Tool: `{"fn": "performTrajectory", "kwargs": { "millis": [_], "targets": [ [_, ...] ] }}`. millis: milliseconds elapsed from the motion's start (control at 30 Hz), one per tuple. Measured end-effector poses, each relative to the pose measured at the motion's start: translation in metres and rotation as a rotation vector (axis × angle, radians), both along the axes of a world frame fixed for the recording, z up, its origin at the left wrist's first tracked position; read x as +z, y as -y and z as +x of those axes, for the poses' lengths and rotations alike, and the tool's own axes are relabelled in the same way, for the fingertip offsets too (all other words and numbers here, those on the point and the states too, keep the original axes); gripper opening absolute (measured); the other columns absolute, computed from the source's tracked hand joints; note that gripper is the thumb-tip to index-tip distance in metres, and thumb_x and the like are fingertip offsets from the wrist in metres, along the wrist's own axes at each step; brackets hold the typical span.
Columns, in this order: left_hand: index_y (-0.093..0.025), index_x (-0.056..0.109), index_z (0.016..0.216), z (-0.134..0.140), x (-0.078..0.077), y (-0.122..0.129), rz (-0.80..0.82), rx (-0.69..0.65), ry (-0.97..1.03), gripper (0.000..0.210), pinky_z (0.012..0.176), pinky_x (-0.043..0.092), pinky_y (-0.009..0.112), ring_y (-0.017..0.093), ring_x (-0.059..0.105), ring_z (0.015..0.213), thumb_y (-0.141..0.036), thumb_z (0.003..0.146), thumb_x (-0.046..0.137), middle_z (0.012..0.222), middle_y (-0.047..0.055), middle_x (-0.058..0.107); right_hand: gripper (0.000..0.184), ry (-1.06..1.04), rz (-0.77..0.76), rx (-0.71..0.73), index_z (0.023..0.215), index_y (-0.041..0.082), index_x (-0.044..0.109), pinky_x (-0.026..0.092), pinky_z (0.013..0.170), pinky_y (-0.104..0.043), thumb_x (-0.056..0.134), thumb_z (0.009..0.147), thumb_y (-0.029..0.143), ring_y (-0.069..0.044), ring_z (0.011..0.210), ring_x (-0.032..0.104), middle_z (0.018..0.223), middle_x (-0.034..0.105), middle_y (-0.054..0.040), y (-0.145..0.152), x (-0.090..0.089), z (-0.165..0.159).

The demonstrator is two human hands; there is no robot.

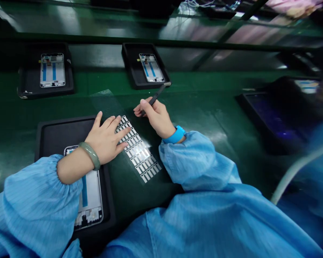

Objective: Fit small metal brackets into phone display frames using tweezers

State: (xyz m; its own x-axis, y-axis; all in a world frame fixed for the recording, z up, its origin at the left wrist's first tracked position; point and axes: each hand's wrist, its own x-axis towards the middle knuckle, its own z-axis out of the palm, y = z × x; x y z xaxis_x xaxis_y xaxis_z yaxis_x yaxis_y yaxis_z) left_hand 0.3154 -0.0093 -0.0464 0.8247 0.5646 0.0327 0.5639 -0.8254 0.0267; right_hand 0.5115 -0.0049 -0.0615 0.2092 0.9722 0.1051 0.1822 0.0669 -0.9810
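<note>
My left hand (107, 138) lies spread and open, its fingers resting on a clear sheet of small white stickers (144, 157) set in rows. Held between the fingers and thumb of my right hand (157, 116) is a pair of black tweezers (156, 96), pointing up and away to the right, above the sheet's far end. Under my left forearm, a phone frame (93, 197) with blue strips lies in a black tray (66, 134); the sleeve and wrist hide part of it.
Two more black trays, one at the back left (29, 80) and one at the back centre (131, 68), each hold a phone frame. To the right stand dark, blurred trays (269, 118) beside another person's blue sleeve (317, 172). The green work surface (199, 93) runs beneath everything.
</note>
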Motion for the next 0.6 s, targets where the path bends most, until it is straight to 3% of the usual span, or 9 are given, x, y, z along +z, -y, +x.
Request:
{"fn": "performTrajectory", "kwargs": {
  "millis": [233,367,500,600],
  "targets": [
    [-0.025,0.044,0.135,0.003,0.001,0.004,-0.001,0.015,0.013,0.049,0.108,0.017,0.061,0.034,0.039,0.129,-0.045,0.09,0.044,0.141,0.019,0.041,0.024,0.27,-0.11,0.154,0.091,0.02,0.049,0.057,0.077,-0.031,0.042,0.091,0.044,-0.016,0.088,0.067,0.094,0.067,-0.0045,0.023,0.011,-0.012],
    [-0.027,0.04,0.138,0.004,0.002,0.006,0.002,0.022,0.016,0.052,0.108,0.018,0.061,0.034,0.039,0.129,-0.045,0.09,0.046,0.141,0.018,0.042,0.025,0.347,-0.142,0.136,0.09,0.02,0.05,0.055,0.081,-0.035,0.042,0.092,0.043,-0.019,0.093,0.067,0.095,0.069,-0.0057,0.026,0.016,-0.012],
    [-0.026,0.042,0.137,0.004,0.002,0.007,0.008,0.036,-0.002,0.051,0.108,0.018,0.06,0.033,0.04,0.128,-0.046,0.09,0.046,0.141,0.018,0.042,0.023,0.296,-0.201,0.12,0.09,0.019,0.051,0.056,0.078,-0.034,0.044,0.092,0.041,-0.018,0.088,0.068,0.096,0.069,-0.0076,0.023,0.019,-0.015],
    [-0.024,0.048,0.133,0.004,0.002,0.008,0.01,0.042,-0.01,0.049,0.108,0.018,0.06,0.034,0.041,0.127,-0.045,0.089,0.046,0.14,0.02,0.042,0.023,0.114,-0.274,0.158,0.087,0.017,0.052,0.056,0.069,-0.029,0.046,0.091,0.039,-0.015,0.079,0.069,0.097,0.069,-0.0089,0.021,0.02,-0.016]
  ]
}}
